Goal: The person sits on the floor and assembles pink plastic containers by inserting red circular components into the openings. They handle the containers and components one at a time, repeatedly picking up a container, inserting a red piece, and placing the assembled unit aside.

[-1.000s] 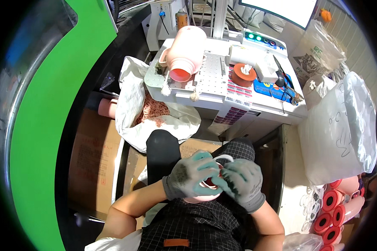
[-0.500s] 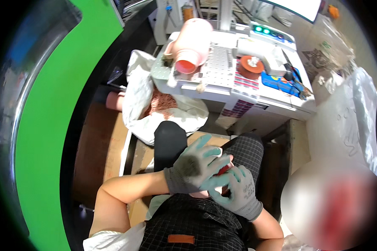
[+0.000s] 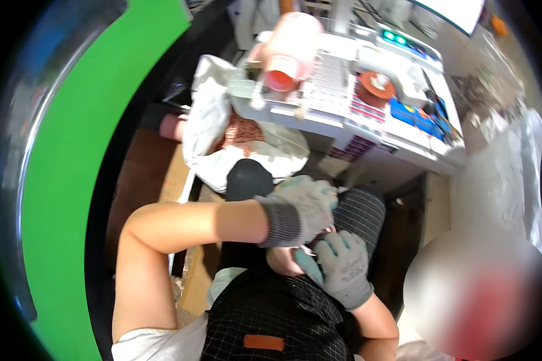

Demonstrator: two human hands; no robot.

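Note:
In my lap lies a smooth pink rounded object [image 3: 283, 261], partly hidden by my hands; it resembles the pink bottle [image 3: 292, 45] on the workbench, but its full shape does not show. My right hand [image 3: 344, 265], in a grey glove with pale green fingertips, is closed over its right side, thumb against the pink surface. My left hand [image 3: 305, 203], gloved alike, is just beyond it above my knees, back of the hand up and fingers curled. Whatever is under those left fingers is hidden. A small dark red and whitish patch shows between the hands.
The white workbench [image 3: 367, 133] ahead carries a brown round spool-like item [image 3: 375, 89], a blue pad [image 3: 420, 120] and a control box with green lights [image 3: 403, 41]. A white sack [image 3: 208, 96] holds pinkish-brown pieces. A green panel [image 3: 60, 228] curves along the left; plastic bags [image 3: 494, 174] stand right.
My left hand has moved forward off my right hand, and its fingers have curled. More of the pink object shows. The bench has shifted up and right in view.

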